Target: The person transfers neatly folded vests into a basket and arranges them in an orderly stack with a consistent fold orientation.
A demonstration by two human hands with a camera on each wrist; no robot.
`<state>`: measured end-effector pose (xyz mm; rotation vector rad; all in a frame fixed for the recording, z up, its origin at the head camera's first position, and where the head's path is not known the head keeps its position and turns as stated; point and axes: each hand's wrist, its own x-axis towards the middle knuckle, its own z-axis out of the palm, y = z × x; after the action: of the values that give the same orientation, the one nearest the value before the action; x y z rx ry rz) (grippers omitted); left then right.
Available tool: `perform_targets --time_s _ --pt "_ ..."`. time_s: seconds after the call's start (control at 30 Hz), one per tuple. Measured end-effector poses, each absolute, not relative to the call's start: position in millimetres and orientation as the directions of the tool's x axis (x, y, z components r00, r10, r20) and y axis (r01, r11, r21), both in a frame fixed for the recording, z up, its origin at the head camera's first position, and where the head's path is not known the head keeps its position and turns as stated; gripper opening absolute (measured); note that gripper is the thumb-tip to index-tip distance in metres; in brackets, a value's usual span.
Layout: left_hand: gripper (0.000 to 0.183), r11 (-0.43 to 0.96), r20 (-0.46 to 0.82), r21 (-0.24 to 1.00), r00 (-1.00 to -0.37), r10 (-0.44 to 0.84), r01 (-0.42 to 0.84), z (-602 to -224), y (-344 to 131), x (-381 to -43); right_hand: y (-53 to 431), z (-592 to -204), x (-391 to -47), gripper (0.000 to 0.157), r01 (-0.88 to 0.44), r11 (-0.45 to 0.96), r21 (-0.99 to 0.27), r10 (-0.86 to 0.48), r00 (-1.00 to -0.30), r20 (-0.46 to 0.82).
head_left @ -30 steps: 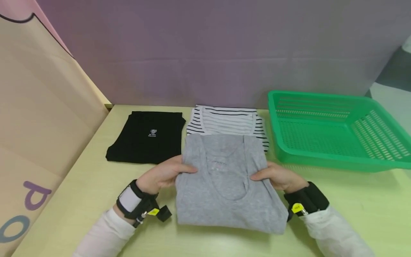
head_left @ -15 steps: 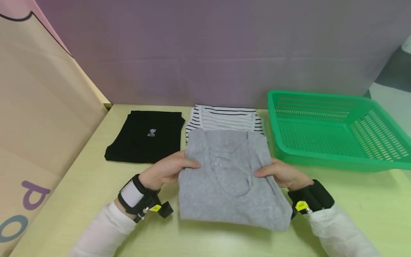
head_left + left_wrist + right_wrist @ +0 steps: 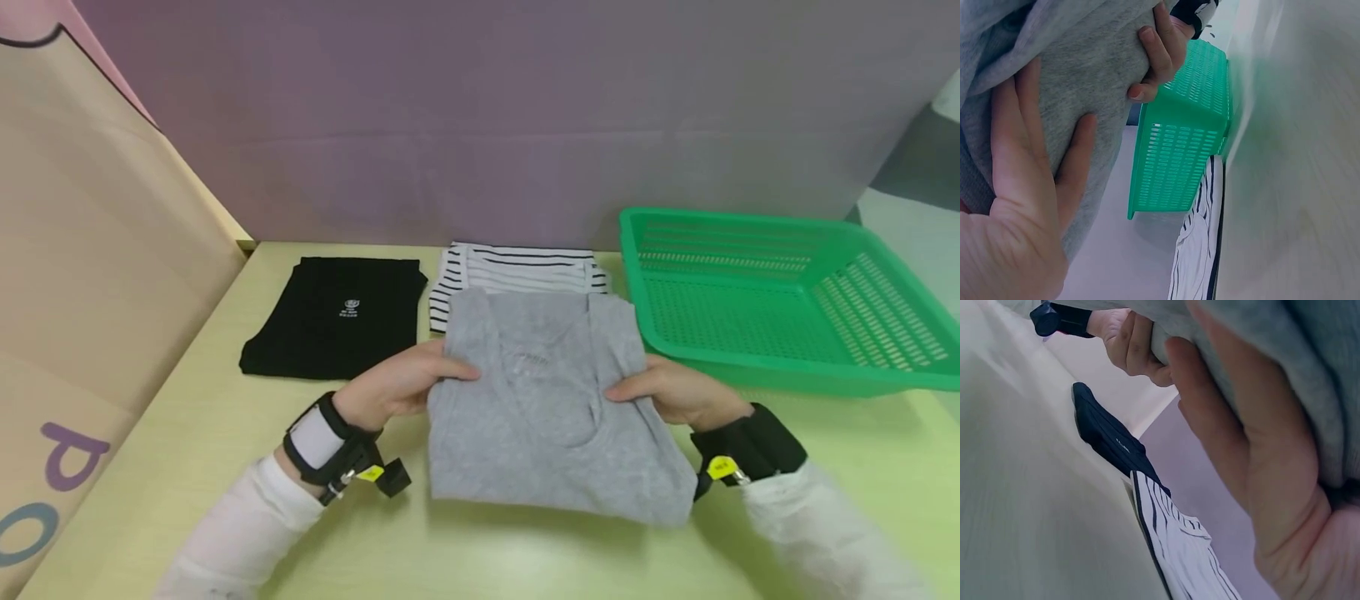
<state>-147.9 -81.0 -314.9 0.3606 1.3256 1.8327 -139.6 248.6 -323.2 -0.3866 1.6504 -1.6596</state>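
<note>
A folded grey tank top (image 3: 495, 450) is held above the table, its scooped neckline facing up. My left hand (image 3: 401, 379) grips its left side, thumb on top and fingers underneath; the left wrist view shows those fingers spread against the cloth's underside. On the opposite side my right hand (image 3: 686, 392) grips the tank top in the same way, its fingers below the cloth in the right wrist view. Behind it lies a folded striped shirt (image 3: 525, 267), white with dark lines, its near part hidden by the grey cloth. A folded black garment (image 3: 337, 321) with a small white print lies to the left.
A green plastic basket (image 3: 765, 371) with perforated walls stands at the right of the light wooden table (image 3: 180, 467). A greyish-purple panel (image 3: 420, 125) rises along the table's back edge, and a beige printed sheet (image 3: 82, 250) hangs at the left.
Both hands have carried the grey tank top a little to the right and away from me, covering more of the striped shirt. The basket and black garment stay in place.
</note>
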Motion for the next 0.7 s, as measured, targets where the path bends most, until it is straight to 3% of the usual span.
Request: perform_targets --time_s 0.7 --pt "0.044 -0.038 -0.263 0.914 -0.660 0.704 -0.405 -307 -51 -173 272 -301 -149 0.079 0.254 0.256 -0.933 -0.582 -0.730 -0.359"
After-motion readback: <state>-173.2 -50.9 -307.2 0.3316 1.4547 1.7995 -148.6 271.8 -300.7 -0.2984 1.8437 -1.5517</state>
